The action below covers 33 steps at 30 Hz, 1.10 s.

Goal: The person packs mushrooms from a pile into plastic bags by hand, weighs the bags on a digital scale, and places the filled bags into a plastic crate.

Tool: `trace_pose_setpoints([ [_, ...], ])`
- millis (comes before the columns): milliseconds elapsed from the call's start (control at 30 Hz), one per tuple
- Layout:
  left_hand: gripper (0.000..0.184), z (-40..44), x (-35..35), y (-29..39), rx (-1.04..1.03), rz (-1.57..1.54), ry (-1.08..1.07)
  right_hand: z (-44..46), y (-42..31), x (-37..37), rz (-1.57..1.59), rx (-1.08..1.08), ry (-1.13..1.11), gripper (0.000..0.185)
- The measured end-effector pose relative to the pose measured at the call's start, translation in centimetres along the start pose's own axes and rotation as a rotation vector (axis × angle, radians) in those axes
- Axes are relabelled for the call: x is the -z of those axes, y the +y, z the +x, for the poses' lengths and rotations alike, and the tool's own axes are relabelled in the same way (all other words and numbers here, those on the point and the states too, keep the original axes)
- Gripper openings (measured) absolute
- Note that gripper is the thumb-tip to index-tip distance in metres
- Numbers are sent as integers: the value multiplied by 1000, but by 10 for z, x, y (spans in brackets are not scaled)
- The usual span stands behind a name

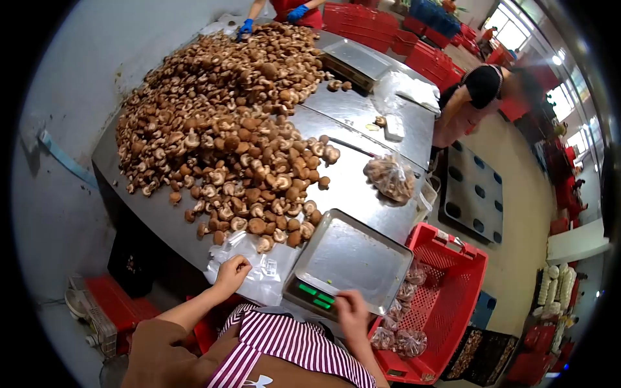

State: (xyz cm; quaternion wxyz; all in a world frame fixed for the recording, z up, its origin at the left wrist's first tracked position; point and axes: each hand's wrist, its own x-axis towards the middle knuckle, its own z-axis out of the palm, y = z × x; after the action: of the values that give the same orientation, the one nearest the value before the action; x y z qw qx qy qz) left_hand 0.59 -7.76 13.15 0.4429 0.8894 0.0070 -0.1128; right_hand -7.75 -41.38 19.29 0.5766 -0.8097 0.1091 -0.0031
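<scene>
My left hand (pixel 233 273) is closed, fingers curled together over a stack of clear plastic bags (pixel 264 270) at the table's near edge. Whatever is between its fingers, if anything, is hidden. My right hand (pixel 352 314) is by the front right of a metal-topped weighing scale (pixel 352 262), beside its green lit display (pixel 315 295). Its fingers are bent and blurred, so I cannot tell if they hold anything. Only a small crumb shows on the scale's pan. Brown mushrooms (pixel 226 136) lie in a large heap just beyond the bags.
A filled bag of mushrooms (pixel 390 178) lies beyond the scale. To the right, a red crate (pixel 446 291) holds several bagged portions (pixel 410 341). A second scale (pixel 357 59) stands farther back. Across the table is a person in blue gloves (pixel 297 13); another person (pixel 475 97) bends at the right.
</scene>
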Motion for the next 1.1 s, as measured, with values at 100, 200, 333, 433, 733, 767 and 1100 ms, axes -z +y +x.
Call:
trace_pose_setpoints([
  [100, 14, -12, 13, -41, 71, -30, 84, 25, -5, -97, -132, 204, -347, 23],
  [200, 16, -19, 28, -54, 98, -28, 128, 39, 11, -173, -397, 255, -499, 30],
  [333, 23, -21, 32, -71, 99, -60, 134, 51, 42, -237, -645, 316, -388, 25],
  [433, 28, -11, 32, -70, 39, 0, 93, 58, 67, -251, -726, 356, -337, 18],
  [733, 35, 4, 17, -119, -17, 144, -98, 58, 21, -210, -479, 118, -455, 13],
  [767, 35, 5, 18, -117, -15, 142, -100, 59, 7, -201, -374, 20, -490, 16],
  [1100, 28, 34, 40, -115, 134, -127, -278, 78, -99, -147, -277, 377, -423, 5],
])
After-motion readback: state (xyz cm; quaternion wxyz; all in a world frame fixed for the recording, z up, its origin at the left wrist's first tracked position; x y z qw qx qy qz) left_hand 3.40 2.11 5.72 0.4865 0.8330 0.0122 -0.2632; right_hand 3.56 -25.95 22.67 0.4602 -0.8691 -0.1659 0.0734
